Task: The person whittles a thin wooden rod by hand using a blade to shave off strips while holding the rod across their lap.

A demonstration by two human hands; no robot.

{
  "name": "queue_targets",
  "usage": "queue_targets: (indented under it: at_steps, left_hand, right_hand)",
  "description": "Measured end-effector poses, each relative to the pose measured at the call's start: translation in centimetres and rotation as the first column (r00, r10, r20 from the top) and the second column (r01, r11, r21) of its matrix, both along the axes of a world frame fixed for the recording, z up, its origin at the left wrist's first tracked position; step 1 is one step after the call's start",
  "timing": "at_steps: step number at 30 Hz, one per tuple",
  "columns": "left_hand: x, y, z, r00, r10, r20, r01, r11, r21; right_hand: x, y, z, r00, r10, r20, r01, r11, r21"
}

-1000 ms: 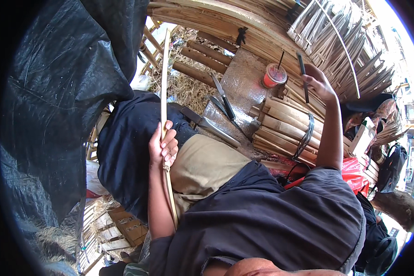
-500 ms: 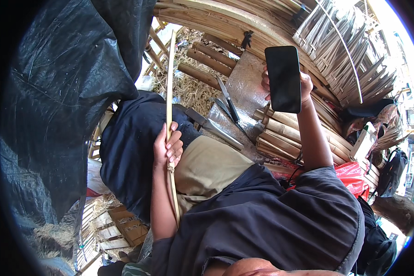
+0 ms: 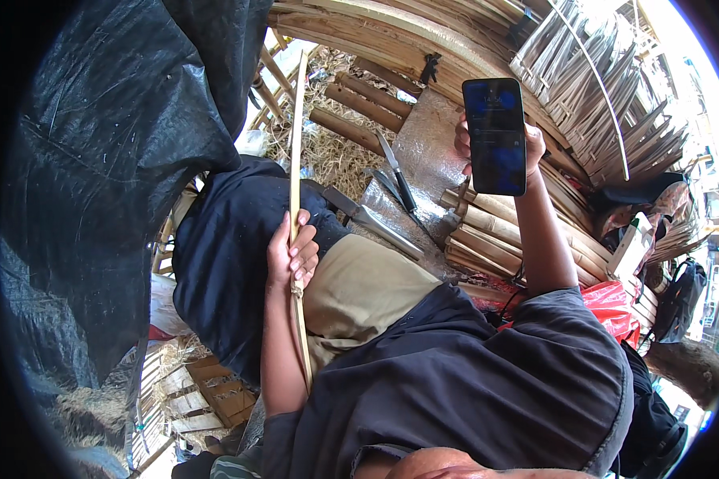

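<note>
My left hand is closed round a long, pale bamboo strip. The strip stands lengthwise along my forearm, with a knot just below my fist. In my right hand a black smartphone is held up, its screen dimly lit in dark blue. Fingers show at both sides of the phone; the palm is hidden behind it. Between the two hands, a knife with a black handle lies on a silvery mat. Beside it rests a larger blade with a metallic-looking handle.
A bundle of split bamboo lies below the phone. Dried leaf thatch fills the upper right. A black plastic sheet hangs on the left. Bamboo slats and straw are at the far side, and a red plastic bag sits at the right.
The phone's screen has gone from black to dimly lit, and the phone has shifted very slightly to the right. My left hand and the bamboo strip look almost unmoved.
</note>
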State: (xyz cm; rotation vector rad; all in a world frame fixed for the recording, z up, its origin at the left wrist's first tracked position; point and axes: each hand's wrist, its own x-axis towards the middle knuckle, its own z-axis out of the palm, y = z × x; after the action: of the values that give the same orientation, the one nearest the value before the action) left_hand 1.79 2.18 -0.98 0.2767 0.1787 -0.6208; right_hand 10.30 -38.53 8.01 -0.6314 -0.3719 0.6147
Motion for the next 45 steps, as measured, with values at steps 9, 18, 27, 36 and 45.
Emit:
queue_targets:
  at_steps: [9, 18, 27, 36, 45]
  left_hand:
    - [0.2, -0.2, 0.2, 1.0, 0.01, -0.016, -0.011, 0.999, -0.035]
    - [0.0, 0.1, -0.1, 1.0, -0.014, 0.009, 0.014, 1.0, -0.012]
    - [0.1, 0.1, 0.0, 1.0, -0.012, 0.015, 0.012, 1.0, 0.017]
    - [0.3, -0.1, 0.2, 1.0, -0.014, 0.028, 0.013, 1.0, 0.027]
    - [0.1, 0.4, 0.1, 1.0, 0.005, 0.009, -0.005, 1.0, -0.011]
  right_hand:
    - [-0.3, -0.6, 0.3, 0.983, -0.149, 0.107, 0.158, 0.984, -0.082]
    - [-1.5, -6.8, 6.9, 0.829, 0.125, 0.545, 0.524, -0.514, -0.679]
    - [-2.0, -16.9, -6.0, 0.944, 0.067, 0.324, 0.213, -0.872, -0.44]
    - [-2.1, -18.2, -8.6, 0.975, -0.012, 0.22, 0.095, -0.878, -0.47]
    - [-1.1, 6.2, -1.5, 0.873, 0.401, 0.277, 0.449, -0.442, -0.776]
